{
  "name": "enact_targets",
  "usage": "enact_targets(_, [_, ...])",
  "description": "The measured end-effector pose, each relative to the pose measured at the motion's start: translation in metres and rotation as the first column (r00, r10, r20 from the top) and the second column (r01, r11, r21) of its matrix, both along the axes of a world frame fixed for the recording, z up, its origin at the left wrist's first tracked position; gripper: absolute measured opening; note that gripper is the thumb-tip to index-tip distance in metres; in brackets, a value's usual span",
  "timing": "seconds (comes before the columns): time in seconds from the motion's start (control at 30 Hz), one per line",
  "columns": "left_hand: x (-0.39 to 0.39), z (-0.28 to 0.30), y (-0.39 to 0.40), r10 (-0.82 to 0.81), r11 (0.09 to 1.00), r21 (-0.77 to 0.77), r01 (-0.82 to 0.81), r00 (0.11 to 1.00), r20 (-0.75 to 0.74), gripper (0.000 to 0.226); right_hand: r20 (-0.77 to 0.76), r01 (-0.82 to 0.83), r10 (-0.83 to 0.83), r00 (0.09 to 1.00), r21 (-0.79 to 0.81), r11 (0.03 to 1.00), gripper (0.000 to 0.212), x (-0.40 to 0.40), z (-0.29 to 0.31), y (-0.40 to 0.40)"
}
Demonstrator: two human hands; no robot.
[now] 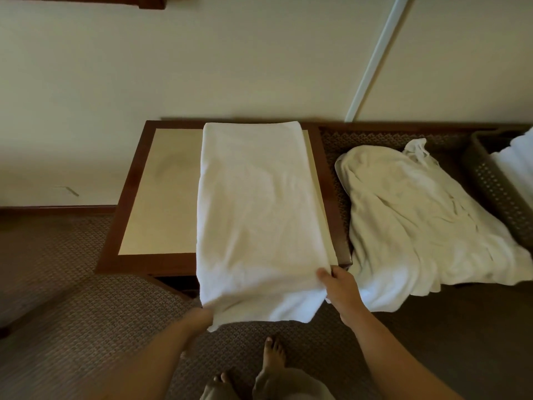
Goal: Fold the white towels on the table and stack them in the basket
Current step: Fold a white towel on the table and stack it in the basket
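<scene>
Folding midway: left hand (203, 314) and right hand (336, 287) pinching near corners of towel (253, 203) lying on desk (161, 192). Waiting at three o'clock, unfolded towel heap (418, 215); beyond, basket (496, 186) holding folded ones.

A white towel (256, 203) lies along the counter's (150, 203) right side, its near end overhanging the edge.

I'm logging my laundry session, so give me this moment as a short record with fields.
towel being folded: white towel lies lengthwise on the table, near end hanging over the edge
left hand: grips the near left corner
right hand: pinches the near right corner
waiting: crumpled towel pile to the right
basket: far right, folded white towels inside
</scene>
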State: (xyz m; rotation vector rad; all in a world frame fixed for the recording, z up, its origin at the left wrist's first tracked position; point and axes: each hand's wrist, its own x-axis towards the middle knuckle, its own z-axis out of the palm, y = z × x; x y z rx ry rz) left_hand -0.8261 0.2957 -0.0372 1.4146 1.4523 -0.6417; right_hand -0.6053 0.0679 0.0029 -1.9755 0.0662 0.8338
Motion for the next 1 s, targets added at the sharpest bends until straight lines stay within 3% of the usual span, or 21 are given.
enact_targets(0.07, [-0.004, -0.010, 0.000, 0.020, 1.000, -0.012, -0.021, 0.998, -0.054, 0.049, -0.002, -0.006, 0.006, 1.000, -0.008, 1.000, 0.026, 0.003, -0.004, 0.003])
enact_targets(0.13, [-0.006, -0.019, -0.001, 0.094, 0.994, -0.060, -0.094, 0.996, -0.012, 0.043, 0.000, 0.006, -0.006, 1.000, 0.010, 1.000, 0.028, 0.004, -0.006, 0.003])
enact_targets(0.17, [-0.006, -0.025, -0.003, 0.208, 0.974, -0.105, -0.202, 0.977, 0.056, 0.038, -0.001, 0.013, -0.013, 1.000, 0.034, 0.999, 0.028, 0.004, -0.007, 0.001])
enact_targets(0.27, [0.000, -0.037, -0.012, 0.602, 0.779, -0.305, -0.548, 0.790, 0.116, 0.023, -0.018, 0.016, -0.015, 1.000, 0.047, 0.999, 0.022, 0.004, -0.011, -0.002])
enact_targets(0.37, [0.009, -0.055, -0.012, 0.623, 0.781, -0.223, -0.583, 0.753, 0.213, 0.032, 0.028, 0.005, -0.005, 1.000, 0.030, 1.000, 0.018, 0.004, -0.016, -0.002])
enact_targets(0.5, [0.024, -0.057, -0.008, 0.708, 0.699, -0.149, -0.700, 0.645, 0.289, 0.016, 0.058, -0.004, 0.002, 0.998, 0.041, 0.999, 0.016, 0.008, -0.024, -0.002])
enact_targets(0.63, [0.024, -0.074, -0.005, 0.805, 0.590, -0.200, -0.782, 0.549, 0.225, 0.019, 0.064, 0.012, -0.018, 0.998, 0.081, 0.997, 0.011, 0.006, -0.032, -0.006])
enact_targets(0.73, [0.002, -0.099, -0.005, 0.885, 0.459, -0.248, -0.853, 0.464, 0.043, 0.026, 0.039, 0.060, -0.065, 0.997, 0.124, 0.990, 0.012, 0.002, -0.035, -0.005])
enact_targets(0.8, [-0.021, -0.115, -0.010, 0.842, 0.519, -0.164, -0.839, 0.535, -0.071, 0.021, 0.029, 0.077, -0.081, 0.996, 0.133, 0.988, 0.014, 0.001, -0.035, -0.004])
enact_targets(0.87, [-0.033, -0.121, -0.013, 0.774, 0.632, 0.020, -0.775, 0.629, -0.073, 0.038, 0.023, 0.073, -0.077, 0.997, 0.137, 0.988, 0.016, 0.000, -0.033, -0.003])
enact_targets(0.9, [-0.033, -0.109, -0.012, 0.670, 0.740, 0.129, -0.660, 0.741, -0.050, 0.047, 0.032, 0.065, -0.070, 0.997, 0.133, 0.989, 0.017, 0.000, -0.032, -0.002])
enact_targets(0.97, [-0.022, -0.085, -0.006, 0.496, 0.830, 0.233, -0.508, 0.861, 0.112, 0.030, 0.061, 0.035, -0.042, 0.997, 0.122, 0.992, 0.017, 0.000, -0.031, -0.003])
enact_targets(1.0, [-0.011, -0.065, -0.004, 0.477, 0.826, 0.201, -0.526, 0.843, 0.247, 0.025, 0.076, 0.019, -0.029, 0.997, 0.124, 0.992, 0.019, 0.000, -0.028, -0.004])
